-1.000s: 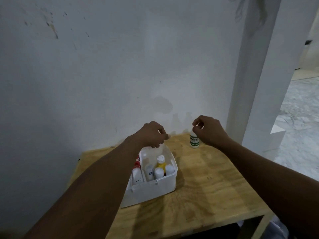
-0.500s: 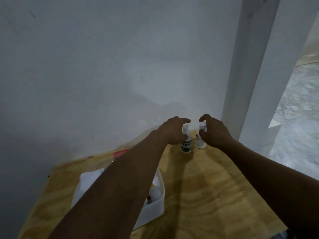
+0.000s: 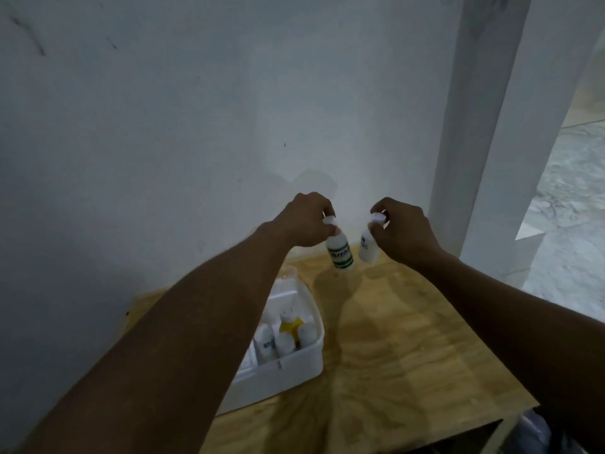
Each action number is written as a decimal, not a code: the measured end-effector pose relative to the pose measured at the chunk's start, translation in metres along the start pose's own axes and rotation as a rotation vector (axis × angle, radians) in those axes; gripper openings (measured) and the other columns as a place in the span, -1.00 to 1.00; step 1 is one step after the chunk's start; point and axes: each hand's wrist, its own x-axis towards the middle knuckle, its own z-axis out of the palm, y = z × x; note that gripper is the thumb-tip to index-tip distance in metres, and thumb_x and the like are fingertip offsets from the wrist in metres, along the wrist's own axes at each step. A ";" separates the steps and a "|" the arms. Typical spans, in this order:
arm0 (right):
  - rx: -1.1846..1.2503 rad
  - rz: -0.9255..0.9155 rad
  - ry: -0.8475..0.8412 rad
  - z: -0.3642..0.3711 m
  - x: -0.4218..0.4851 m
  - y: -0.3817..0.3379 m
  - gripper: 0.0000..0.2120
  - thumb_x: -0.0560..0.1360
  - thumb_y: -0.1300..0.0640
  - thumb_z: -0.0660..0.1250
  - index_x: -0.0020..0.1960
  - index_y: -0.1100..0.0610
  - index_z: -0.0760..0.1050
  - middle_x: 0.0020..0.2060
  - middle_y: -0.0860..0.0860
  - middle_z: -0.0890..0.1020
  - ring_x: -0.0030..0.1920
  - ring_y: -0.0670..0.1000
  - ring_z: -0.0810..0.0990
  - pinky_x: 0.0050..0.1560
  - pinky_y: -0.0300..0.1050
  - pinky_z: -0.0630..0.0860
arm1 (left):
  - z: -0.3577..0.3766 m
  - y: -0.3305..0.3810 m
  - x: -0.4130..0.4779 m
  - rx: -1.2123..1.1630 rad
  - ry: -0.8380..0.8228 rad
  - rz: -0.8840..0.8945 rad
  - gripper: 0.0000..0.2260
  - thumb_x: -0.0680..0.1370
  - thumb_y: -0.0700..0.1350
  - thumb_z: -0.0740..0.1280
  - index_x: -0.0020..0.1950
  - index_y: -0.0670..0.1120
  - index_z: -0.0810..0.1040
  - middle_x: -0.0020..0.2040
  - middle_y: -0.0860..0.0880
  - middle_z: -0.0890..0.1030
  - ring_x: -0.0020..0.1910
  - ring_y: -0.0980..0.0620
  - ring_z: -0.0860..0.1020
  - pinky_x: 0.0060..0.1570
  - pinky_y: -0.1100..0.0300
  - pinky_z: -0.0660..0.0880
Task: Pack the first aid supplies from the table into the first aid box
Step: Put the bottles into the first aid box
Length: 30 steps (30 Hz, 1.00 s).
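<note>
A: What does the left hand [image 3: 306,221] hold?

B: It is closed around the neck of a small white bottle with a green label [image 3: 340,253]. The bottle hangs tilted under the fingers, lifted a little above the tabletop [image 3: 409,348].

A: And the right hand [image 3: 404,229]?

B: It is also closed, on the top of a second white bottle [image 3: 367,247] which has a small dark mark on its label. This bottle too is tilted, and its bottom looks to be off the wood, though the picture is blurred there. The two bottles are just beside each other, near the far edge of the tabletop, close to the wall [image 3: 196,126].

A: Where is the first aid box [image 3: 294,365]?

B: It stands open on the tabletop, nearer to the person and under the left forearm, which hides its left part. It is white. Inside, several small white bottles stand upright, and one yellow bottle [image 3: 289,326] stands between them.

A: What is on the right?

B: A white pillar [image 3: 484,126], and beyond it a pale marbled floor [image 3: 569,198].
</note>
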 end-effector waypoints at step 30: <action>0.105 -0.148 -0.422 0.038 -0.064 -0.123 -0.80 0.36 0.12 0.42 -0.01 0.07 0.61 -0.11 -0.02 0.65 -0.16 -0.03 0.58 -0.16 -0.13 0.50 | -0.037 -0.057 -0.136 -0.031 -0.284 -0.246 -0.65 0.42 0.10 0.55 0.08 -0.08 0.68 -0.20 0.01 0.67 -0.25 0.06 0.66 -0.21 0.21 0.58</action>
